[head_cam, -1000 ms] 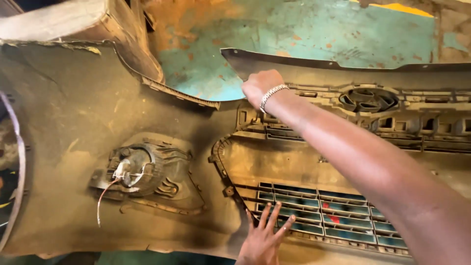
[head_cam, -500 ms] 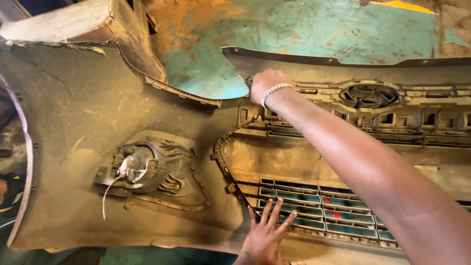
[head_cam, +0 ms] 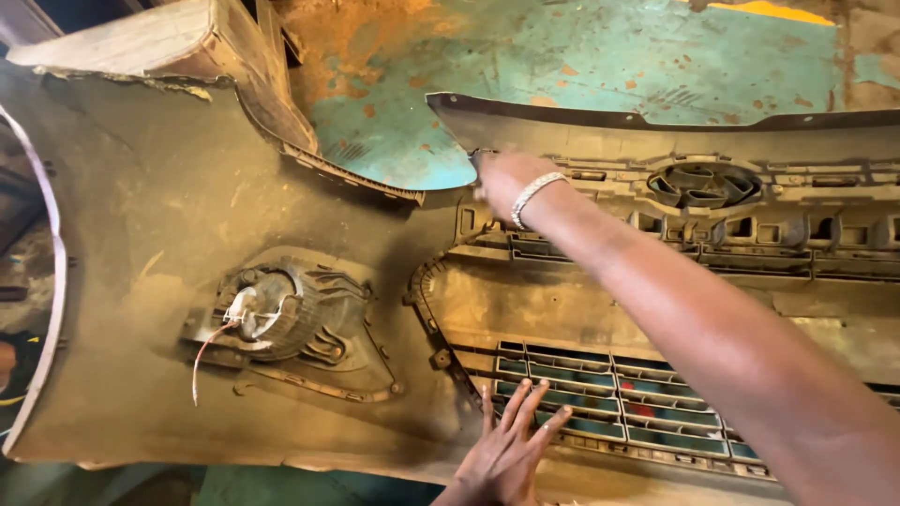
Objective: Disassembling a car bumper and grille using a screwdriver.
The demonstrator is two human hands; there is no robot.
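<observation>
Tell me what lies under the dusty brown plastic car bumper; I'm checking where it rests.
A teal, rust-stained floor shows beyond the dusty brown plastic car bumper and through its slatted lower grille. The left hand presses that grille; the right hand touches the upper edge. Everything directly beneath is covered.

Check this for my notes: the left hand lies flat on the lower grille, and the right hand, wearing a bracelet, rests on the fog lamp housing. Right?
Not quite. In the head view the right hand, with the bracelet, is at the bumper's upper edge beside the top grille, not on the fog lamp housing. The left hand does lie flat on the lower grille.
</observation>
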